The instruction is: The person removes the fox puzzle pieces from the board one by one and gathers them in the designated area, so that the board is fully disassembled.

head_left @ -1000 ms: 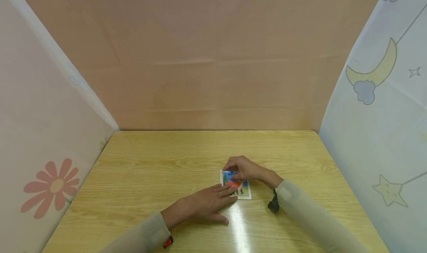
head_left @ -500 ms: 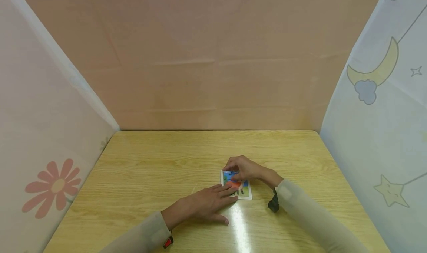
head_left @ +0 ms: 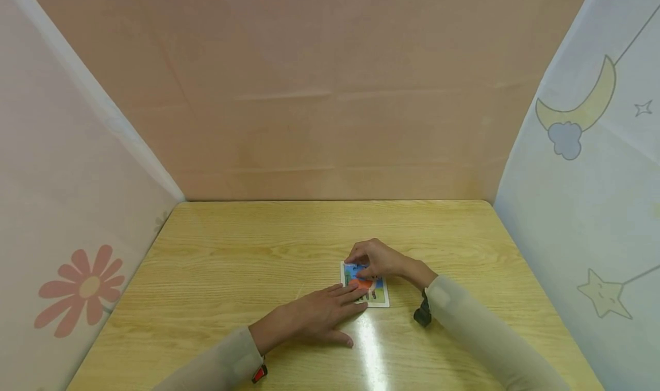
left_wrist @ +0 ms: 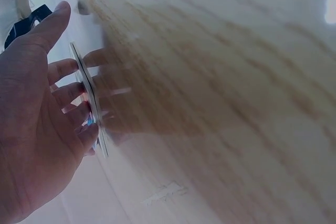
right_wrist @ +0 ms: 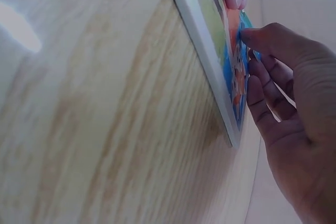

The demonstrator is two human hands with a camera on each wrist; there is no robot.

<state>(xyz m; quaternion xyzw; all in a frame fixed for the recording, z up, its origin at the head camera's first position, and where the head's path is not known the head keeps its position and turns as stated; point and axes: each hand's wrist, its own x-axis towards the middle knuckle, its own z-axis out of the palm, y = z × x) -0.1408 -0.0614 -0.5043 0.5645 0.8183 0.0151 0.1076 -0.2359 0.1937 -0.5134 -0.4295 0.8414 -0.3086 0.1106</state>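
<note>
Glossy tabletop spans the lower head frame, where I fear the picture board, just right of centre, could skid if the spread-fingered left hand presses too lightly against pushing by the right hand, whose pinch I can't confirm.

From well back, the head view looks forward and down over the counter. The wrist views sit close, low and tipped sideways, one on the left hand, one on the right hand; both catch the card, the left nearly edge-on.
</note>
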